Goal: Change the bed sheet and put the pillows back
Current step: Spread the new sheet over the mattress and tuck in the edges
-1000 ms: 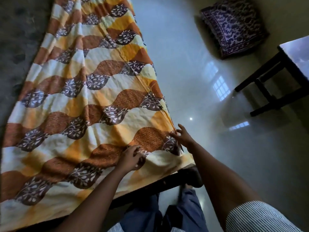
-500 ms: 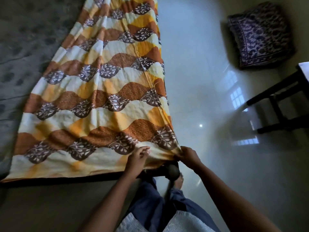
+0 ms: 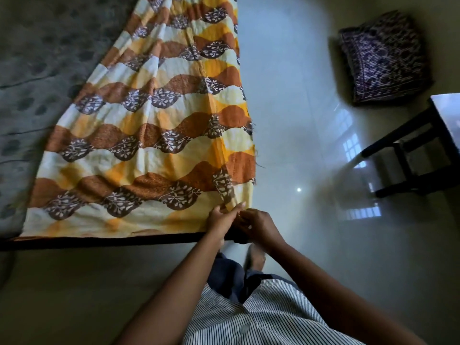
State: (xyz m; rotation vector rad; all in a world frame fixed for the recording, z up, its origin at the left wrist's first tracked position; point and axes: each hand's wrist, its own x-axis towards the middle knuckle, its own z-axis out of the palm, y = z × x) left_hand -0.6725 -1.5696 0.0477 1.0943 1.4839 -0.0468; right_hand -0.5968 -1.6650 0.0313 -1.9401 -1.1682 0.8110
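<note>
An orange, yellow and white bed sheet [image 3: 149,135] with brown leaf prints lies over the right part of the bed. The grey patterned mattress [image 3: 37,58] shows bare to its left. My left hand [image 3: 220,217] pinches the sheet's near right corner at the bed's foot. Close beside it, my right hand [image 3: 256,225] grips the same corner, and the fingers of both hands meet there. The sheet's right edge hangs over the side of the bed.
A dark bed frame edge [image 3: 112,241] runs along the foot. On the glossy floor at the far right lies a purple patterned pillow [image 3: 383,58]. A dark wooden stool [image 3: 420,150] stands at the right edge. My feet are under my hands.
Both hands moved from the sheet's top surface down to its near right corner and came together. The view pulled back, and more bare mattress shows at the left.
</note>
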